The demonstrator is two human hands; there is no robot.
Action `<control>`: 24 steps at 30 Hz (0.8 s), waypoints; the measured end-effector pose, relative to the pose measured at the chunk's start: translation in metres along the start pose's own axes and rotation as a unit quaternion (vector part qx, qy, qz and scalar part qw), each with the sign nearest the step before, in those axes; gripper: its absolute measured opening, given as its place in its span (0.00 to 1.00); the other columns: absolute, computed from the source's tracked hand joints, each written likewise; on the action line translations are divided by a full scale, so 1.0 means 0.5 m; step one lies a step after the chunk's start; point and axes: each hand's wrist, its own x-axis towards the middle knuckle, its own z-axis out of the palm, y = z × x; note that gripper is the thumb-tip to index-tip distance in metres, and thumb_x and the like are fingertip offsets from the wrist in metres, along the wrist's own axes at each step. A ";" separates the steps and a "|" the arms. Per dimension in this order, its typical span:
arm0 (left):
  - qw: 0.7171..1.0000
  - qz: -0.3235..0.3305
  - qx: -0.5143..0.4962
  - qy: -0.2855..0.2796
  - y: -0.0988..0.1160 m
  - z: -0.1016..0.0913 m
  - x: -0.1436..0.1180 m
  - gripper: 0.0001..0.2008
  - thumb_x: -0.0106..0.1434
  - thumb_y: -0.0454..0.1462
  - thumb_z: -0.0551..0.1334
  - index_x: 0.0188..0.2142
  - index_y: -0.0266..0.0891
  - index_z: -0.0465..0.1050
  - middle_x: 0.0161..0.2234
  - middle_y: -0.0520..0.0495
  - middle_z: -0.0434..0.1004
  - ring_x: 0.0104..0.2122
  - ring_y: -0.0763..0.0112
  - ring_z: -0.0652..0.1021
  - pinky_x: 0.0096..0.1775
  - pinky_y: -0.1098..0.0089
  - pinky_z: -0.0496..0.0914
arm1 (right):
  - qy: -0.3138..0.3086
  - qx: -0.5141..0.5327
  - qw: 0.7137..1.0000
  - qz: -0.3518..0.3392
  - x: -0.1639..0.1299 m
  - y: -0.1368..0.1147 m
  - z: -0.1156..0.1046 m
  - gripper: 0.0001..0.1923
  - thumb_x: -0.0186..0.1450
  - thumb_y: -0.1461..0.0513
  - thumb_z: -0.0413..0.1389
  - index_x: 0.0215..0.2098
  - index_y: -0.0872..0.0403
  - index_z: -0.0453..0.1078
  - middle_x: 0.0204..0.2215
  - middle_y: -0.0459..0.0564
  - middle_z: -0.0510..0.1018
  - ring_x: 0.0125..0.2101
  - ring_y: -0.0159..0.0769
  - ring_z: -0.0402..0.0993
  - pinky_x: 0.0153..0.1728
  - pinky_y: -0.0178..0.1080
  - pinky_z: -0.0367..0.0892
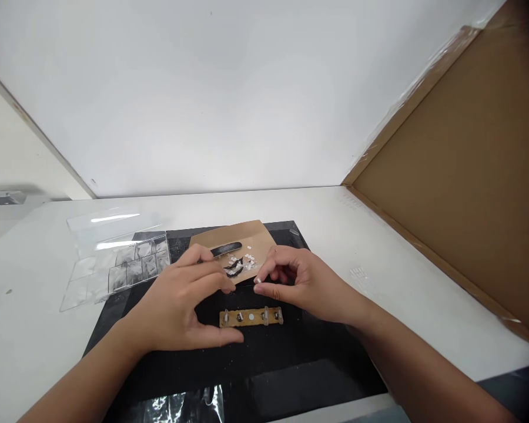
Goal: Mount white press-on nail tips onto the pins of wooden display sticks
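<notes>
My right hand pinches a small whitish piece between thumb and forefinger, too small to name exactly. Fingers and thumb apart, my left hand holds nothing and hovers over the left side of a black mat. Between and just below the hands lies a narrow yellowish-brown strip with several small clear pieces standing on it and a white dot near its middle. Behind the hands, a sheet of brown paper carries a dark nail file, small white bits and some black scraps.
To the left, an open clear compartment case holds what look like clear nail tips. The black mat covers the middle of the white table. Cardboard walls the right side; small clear pieces lie at right.
</notes>
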 end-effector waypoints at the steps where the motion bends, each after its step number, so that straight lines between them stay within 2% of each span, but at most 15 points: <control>1: 1.000 0.018 0.000 -0.008 -0.001 0.003 -0.002 0.26 0.58 0.54 0.77 0.46 0.40 0.77 0.36 0.45 0.82 0.42 0.56 0.75 0.46 0.58 0.73 | -0.003 -0.016 1.000 0.006 -0.002 -0.004 0.000 0.08 0.65 0.55 0.71 0.36 0.50 0.82 0.32 0.44 0.74 0.31 0.31 0.69 0.31 0.34 0.65; 4: 0.998 0.061 0.011 -0.010 -0.004 0.015 -0.007 0.30 0.56 0.57 0.76 0.45 0.37 0.78 0.33 0.45 0.81 0.41 0.55 0.76 0.41 0.60 0.73 | -0.013 -0.052 0.998 0.030 -0.012 -0.017 0.010 0.04 0.63 0.58 0.72 0.34 0.48 0.84 0.32 0.43 0.73 0.33 0.31 0.70 0.34 0.35 0.65; 6: 0.997 0.072 0.022 -0.012 -0.005 0.022 -0.009 0.28 0.58 0.57 0.75 0.44 0.37 0.78 0.32 0.45 0.82 0.38 0.56 0.75 0.41 0.60 0.73 | -0.025 -0.064 0.997 0.044 -0.020 -0.026 0.022 0.03 0.63 0.58 0.73 0.34 0.46 0.85 0.32 0.43 0.72 0.34 0.32 0.71 0.35 0.35 0.66; 9: 0.997 0.071 0.037 -0.021 -0.004 0.027 -0.010 0.23 0.61 0.54 0.74 0.42 0.38 0.78 0.31 0.46 0.82 0.36 0.58 0.74 0.39 0.60 0.72 | -0.030 -0.091 0.993 0.063 -0.030 -0.033 0.045 0.05 0.61 0.61 0.75 0.34 0.45 0.85 0.32 0.43 0.72 0.33 0.32 0.71 0.34 0.35 0.65; 14: 0.997 0.060 0.034 -0.045 -0.001 0.032 -0.011 0.18 0.62 0.50 0.75 0.38 0.39 0.78 0.30 0.48 0.80 0.38 0.58 0.74 0.36 0.62 0.70 | -0.026 -0.145 0.985 0.085 -0.036 -0.032 0.069 0.06 0.59 0.64 0.75 0.32 0.46 0.85 0.32 0.44 0.73 0.32 0.31 0.71 0.32 0.35 0.63; 24: 0.997 0.040 0.036 -0.055 0.002 0.039 -0.011 0.08 0.69 0.42 0.69 0.36 0.41 0.78 0.25 0.50 0.77 0.34 0.60 0.72 0.34 0.63 0.66 | -0.041 -0.157 0.983 0.091 -0.033 -0.029 0.077 0.08 0.58 0.66 0.76 0.29 0.47 0.85 0.31 0.44 0.77 0.33 0.32 0.75 0.32 0.35 0.64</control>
